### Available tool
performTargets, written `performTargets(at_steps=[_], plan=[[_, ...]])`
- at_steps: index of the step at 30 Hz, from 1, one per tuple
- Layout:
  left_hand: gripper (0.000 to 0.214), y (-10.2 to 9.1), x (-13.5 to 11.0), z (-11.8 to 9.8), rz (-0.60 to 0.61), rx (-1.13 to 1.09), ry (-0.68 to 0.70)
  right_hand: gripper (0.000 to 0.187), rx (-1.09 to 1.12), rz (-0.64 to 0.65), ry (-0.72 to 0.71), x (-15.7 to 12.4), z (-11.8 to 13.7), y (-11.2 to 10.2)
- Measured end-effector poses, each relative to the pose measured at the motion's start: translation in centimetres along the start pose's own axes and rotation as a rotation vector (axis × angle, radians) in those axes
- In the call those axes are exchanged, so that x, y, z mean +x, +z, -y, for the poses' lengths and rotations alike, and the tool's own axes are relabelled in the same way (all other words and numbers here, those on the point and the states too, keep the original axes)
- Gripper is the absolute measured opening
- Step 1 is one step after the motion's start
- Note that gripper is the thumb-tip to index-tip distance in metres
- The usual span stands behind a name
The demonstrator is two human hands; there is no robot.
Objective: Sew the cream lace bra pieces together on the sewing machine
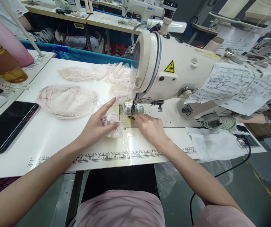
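A white sewing machine [173,66] stands over the table, its presser foot [133,107] above a shiny metal plate [126,108]. Just left of that plate, my left hand [99,123] lies with thumb and forefinger spread around a small pale lace piece [113,126]. My right hand [150,127] is close in front of the presser foot, fingers bent and pressed together; whatever is under its fingertips is hidden. Sheer pale pink fabric pieces [66,101] with reddish threads rest left of the machine, and more gathered fabric [118,74] lies behind my left hand.
A printed ruler strip [111,156] runs along the table's front. At the left are a black phone [9,126], an amber jar [5,63] and a pink bottle [7,41]. Handwritten papers [220,82] hang on the machine arm; white cloth [215,143] lies at the right.
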State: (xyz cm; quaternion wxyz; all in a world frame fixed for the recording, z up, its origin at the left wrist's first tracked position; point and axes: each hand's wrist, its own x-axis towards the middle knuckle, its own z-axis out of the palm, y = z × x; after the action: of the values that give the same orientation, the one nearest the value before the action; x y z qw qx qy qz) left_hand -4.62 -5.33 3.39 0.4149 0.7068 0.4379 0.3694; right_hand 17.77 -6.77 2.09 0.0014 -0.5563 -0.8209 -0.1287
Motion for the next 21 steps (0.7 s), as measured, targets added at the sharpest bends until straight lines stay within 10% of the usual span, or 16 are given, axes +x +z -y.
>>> performTargets(at_steps=[7,12,21], plan=[[0.086,-0.7,-0.1,0.4,0.163,0.143,-0.245,0.024,-0.033,-0.027,0.166,-3.5,-4.6,0.1],[0.057,-1.9,0.0,0.1,0.382,0.192,-0.217,0.025,-0.06,-0.115,0.174,-5.0,-7.1,0.4],[0.036,-2.3,3.8,-0.5,0.316,0.741,0.159,0.026,0.168,-0.082,-0.011,-0.3,-1.8,-0.1]])
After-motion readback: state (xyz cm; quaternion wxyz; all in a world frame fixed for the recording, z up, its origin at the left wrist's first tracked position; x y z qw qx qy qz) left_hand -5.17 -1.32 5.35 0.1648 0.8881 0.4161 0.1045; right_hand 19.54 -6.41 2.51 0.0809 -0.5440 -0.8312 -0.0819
